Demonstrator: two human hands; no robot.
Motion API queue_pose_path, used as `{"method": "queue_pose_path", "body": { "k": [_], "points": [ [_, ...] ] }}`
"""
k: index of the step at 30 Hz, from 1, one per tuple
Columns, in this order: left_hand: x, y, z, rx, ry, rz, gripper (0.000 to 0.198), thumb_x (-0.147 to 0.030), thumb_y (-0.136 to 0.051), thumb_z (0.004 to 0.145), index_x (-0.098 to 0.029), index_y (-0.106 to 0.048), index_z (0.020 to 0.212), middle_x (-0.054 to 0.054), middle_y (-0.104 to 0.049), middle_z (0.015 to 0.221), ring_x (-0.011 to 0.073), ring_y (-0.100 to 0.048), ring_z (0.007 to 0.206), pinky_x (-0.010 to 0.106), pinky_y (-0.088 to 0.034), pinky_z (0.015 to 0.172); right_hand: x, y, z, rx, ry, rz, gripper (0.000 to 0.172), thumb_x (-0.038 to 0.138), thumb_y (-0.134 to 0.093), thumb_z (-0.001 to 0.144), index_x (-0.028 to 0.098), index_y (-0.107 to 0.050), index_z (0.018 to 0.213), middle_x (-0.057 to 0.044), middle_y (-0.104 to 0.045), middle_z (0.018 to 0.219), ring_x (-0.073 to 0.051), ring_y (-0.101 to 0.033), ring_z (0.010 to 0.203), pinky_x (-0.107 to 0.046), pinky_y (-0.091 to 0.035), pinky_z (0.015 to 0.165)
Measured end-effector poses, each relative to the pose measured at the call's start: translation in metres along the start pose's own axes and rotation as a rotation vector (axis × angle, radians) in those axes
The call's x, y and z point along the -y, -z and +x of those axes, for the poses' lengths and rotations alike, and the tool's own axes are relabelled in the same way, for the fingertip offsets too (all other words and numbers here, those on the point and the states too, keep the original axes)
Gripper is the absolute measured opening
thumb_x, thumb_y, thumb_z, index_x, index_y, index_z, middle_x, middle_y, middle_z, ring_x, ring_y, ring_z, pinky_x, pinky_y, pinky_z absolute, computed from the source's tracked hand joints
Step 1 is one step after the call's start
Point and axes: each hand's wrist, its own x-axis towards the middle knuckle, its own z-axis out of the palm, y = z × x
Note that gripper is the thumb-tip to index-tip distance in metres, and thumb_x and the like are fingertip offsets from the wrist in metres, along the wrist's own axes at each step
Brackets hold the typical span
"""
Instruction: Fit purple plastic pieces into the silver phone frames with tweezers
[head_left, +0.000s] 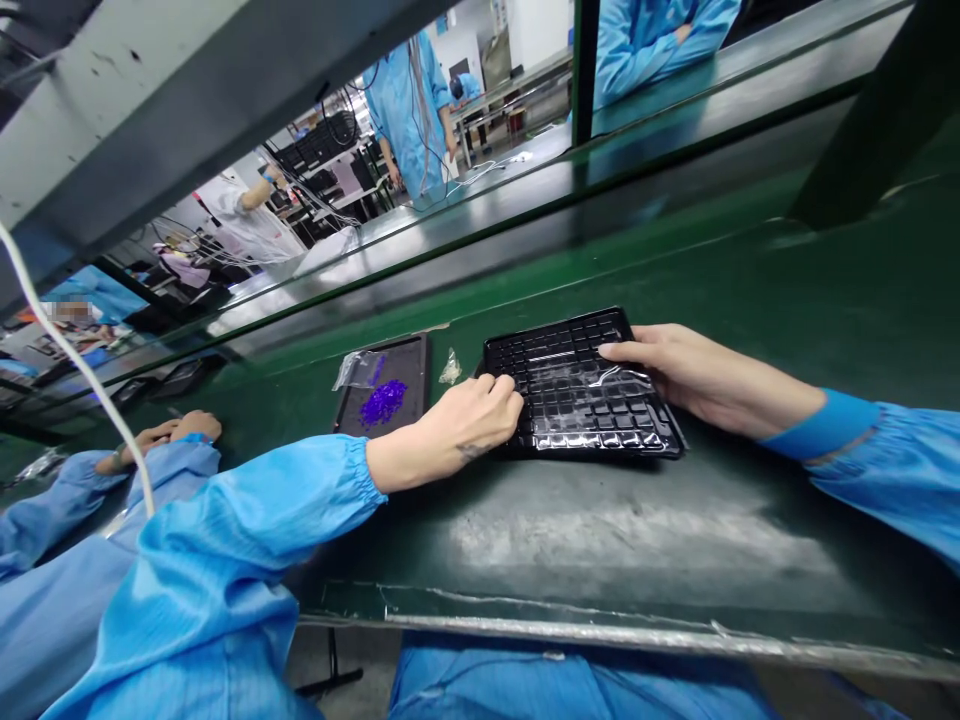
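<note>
A black gridded plastic tray (577,420) lies on the green conveyor belt (600,540) in front of me. My left hand (469,415) rests on the tray's left edge with its fingers curled into a pinch; what they hold is hidden. My right hand (667,365) lies on the tray's right side, fingers stretched flat over the cells. To the left, a smaller flat black tray (409,360) carries a heap of small purple parts (382,402) and a clear plastic bag (358,370).
A small crumpled clear bag (450,368) lies between the two trays. A co-worker's sleeved arms and hand (161,438) rest on the belt at my left. A white cable (75,360) hangs at left. Other people in blue coats stand beyond the line.
</note>
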Motion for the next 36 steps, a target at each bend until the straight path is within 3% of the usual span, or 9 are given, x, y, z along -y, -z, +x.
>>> {"method": "queue_pose_path", "body": {
  "k": [3,6,9,14,18,22,26,36],
  "points": [
    [0.01,-0.004,-0.006,-0.046,-0.011,-0.131,0.02,-0.005,-0.035,0.098,-0.014,-0.053,0.098,0.011,-0.059,0.1,0.0207,-0.06,0.085,0.033,-0.051,0.075,-0.002,0.001,0.001,0.025,0.013,-0.003,0.014,0.015,-0.064,0.089,0.019,-0.072,0.099,-0.005,-0.076,0.099,-0.016,-0.068,0.08,-0.02,-0.056,0.061],
    [0.021,-0.011,-0.01,-0.167,-0.014,-0.354,0.01,-0.012,-0.043,0.097,-0.018,-0.05,0.093,0.007,-0.058,0.1,0.0166,-0.055,0.08,0.029,-0.049,0.074,-0.003,0.003,0.003,0.04,0.025,-0.031,0.016,0.014,-0.065,0.087,0.019,-0.072,0.101,-0.006,-0.075,0.098,-0.016,-0.068,0.079,-0.02,-0.055,0.059],
    [0.025,-0.02,-0.007,-0.265,0.025,-0.535,0.012,-0.011,-0.045,0.094,-0.019,-0.048,0.086,0.004,-0.056,0.093,0.0146,-0.051,0.076,0.029,-0.047,0.073,-0.003,0.005,0.003,0.043,0.022,-0.05,0.017,0.013,-0.064,0.088,0.018,-0.071,0.103,-0.006,-0.075,0.098,-0.016,-0.067,0.079,-0.019,-0.054,0.059],
    [0.031,-0.026,-0.003,-0.273,0.118,-0.844,0.012,-0.011,-0.053,0.089,-0.018,-0.053,0.08,0.002,-0.059,0.09,0.0156,-0.055,0.082,0.03,-0.047,0.082,-0.001,0.003,0.0,0.053,0.024,-0.046,0.014,0.015,-0.063,0.09,0.019,-0.071,0.102,-0.006,-0.075,0.101,-0.014,-0.068,0.081,-0.017,-0.054,0.062],
    [0.041,-0.027,-0.011,-0.247,0.146,-0.953,0.01,-0.021,-0.052,0.097,-0.018,-0.061,0.093,0.003,-0.067,0.097,0.017,-0.063,0.091,0.032,-0.049,0.088,-0.001,0.001,0.0,0.012,0.016,-0.034,0.012,0.015,-0.062,0.091,0.017,-0.07,0.1,-0.007,-0.075,0.1,-0.014,-0.067,0.077,-0.018,-0.053,0.059],
    [0.038,-0.028,-0.021,-0.342,0.073,-0.913,0.016,-0.032,-0.053,0.101,-0.018,-0.058,0.109,0.007,-0.066,0.112,0.0191,-0.062,0.104,0.035,-0.049,0.095,-0.002,0.001,0.001,0.029,0.037,-0.001,0.012,0.015,-0.063,0.09,0.017,-0.071,0.099,-0.008,-0.076,0.099,-0.015,-0.068,0.078,-0.019,-0.054,0.06],
    [0.026,-0.032,-0.015,-0.402,-0.033,-0.748,0.021,-0.036,-0.057,0.1,-0.017,-0.052,0.108,0.012,-0.06,0.121,0.0213,-0.058,0.112,0.037,-0.05,0.099,-0.003,0.002,0.002,0.041,0.05,0.013,0.012,0.016,-0.063,0.089,0.018,-0.071,0.097,-0.007,-0.076,0.102,-0.016,-0.068,0.082,-0.021,-0.056,0.064],
    [0.019,-0.03,0.001,-0.321,0.001,-0.381,0.012,-0.027,-0.045,0.105,-0.017,-0.053,0.105,0.01,-0.06,0.117,0.0199,-0.059,0.1,0.033,-0.055,0.083,-0.006,0.005,0.006,0.031,0.043,0.028,0.014,0.014,-0.066,0.085,0.024,-0.074,0.091,0.0,-0.077,0.094,-0.014,-0.069,0.078,-0.019,-0.055,0.062]
  ]
}}
